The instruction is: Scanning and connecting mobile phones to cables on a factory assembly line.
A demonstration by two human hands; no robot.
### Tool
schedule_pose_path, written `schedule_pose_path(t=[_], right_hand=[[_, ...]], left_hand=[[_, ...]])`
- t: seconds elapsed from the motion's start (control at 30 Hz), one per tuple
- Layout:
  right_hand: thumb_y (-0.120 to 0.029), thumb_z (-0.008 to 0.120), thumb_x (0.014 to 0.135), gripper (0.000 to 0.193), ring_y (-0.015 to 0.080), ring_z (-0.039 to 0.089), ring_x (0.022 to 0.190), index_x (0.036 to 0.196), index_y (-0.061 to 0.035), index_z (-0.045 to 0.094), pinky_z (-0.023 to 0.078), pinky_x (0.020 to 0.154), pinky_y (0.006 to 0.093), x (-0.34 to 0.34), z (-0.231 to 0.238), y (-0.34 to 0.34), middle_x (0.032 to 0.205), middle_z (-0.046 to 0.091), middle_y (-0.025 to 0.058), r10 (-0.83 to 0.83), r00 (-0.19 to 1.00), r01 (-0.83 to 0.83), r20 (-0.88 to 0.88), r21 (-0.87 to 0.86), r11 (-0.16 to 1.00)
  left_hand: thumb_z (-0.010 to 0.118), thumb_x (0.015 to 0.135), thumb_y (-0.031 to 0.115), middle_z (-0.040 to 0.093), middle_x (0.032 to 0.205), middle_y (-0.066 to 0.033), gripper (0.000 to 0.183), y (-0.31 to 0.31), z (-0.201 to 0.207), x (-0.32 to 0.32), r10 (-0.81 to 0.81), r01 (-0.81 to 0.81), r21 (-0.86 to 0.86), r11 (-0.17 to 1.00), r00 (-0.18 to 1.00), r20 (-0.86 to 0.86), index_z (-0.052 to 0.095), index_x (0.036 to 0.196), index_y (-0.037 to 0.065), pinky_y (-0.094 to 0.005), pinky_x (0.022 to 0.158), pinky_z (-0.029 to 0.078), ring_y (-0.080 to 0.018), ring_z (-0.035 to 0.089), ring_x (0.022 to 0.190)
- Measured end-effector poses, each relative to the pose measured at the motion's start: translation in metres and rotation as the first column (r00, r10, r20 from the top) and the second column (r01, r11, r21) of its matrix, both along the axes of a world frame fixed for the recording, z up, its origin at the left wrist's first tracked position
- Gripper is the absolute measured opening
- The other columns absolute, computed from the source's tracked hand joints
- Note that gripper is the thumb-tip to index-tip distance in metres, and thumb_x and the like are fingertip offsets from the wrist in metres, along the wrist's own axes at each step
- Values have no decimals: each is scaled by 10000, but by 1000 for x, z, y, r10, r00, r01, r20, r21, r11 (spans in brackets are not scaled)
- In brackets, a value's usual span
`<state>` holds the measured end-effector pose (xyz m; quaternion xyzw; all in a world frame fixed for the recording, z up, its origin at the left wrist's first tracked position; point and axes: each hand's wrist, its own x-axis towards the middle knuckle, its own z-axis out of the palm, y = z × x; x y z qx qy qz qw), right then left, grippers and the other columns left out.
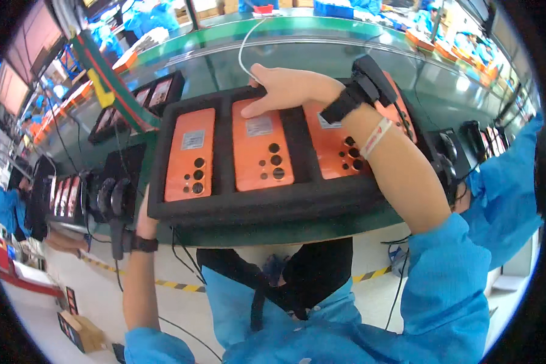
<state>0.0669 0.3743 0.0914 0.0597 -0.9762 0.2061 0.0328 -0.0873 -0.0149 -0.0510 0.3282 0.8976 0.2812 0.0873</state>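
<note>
Here's the right hand (282, 88), spread out at the black tray's (267, 203) far edge, thumb over the middle orange phone (262, 161); left hand (146, 221) (grip hidden, can't tell) by its near left corner.

Yellow-and-black striped tape (185, 286) crosses the pale floor (106, 294), where a brown cardboard box (90, 333) sits at lower left; beyond the green table (209, 70) are a small red tray (264, 9) and a blue bin (333, 9); a co-worker's blue sleeve (505, 194) shows at right
</note>
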Motion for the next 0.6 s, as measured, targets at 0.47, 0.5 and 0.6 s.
schedule_pose_path(t=[0.47,0.5,0.6], right_hand=[[-628,792,686,949,394,594,1166,1255,63,475,468,962,438,14,-8,13,1235,609,269,17,998,-18,-56,-22,1000],[-616,802,682,962,388,588,1183,1274,66,471,468,971,432,13,-7,15,1252,603,271,13,1000,-14,-13,-37,999],[-612,822,659,988,382,593,1176,1286,66,470,472,972,422,11,-8,17,1253,606,267,42,999,-44,-35,-63,997]], left_hand=[[578,941,300,675,890,-41,324,40,61,-7,211,-241,330,913,969,126,671,1040,5,-291,674,484,-151,596,758],[593,929,330,650,820,-12,288,38,83,12,186,-283,470,836,952,242,654,919,49,-259,586,450,-131,575,675],[612,930,365,564,669,-2,273,38,163,61,-6,-338,613,714,873,488,542,848,113,-244,430,421,-95,533,514]])
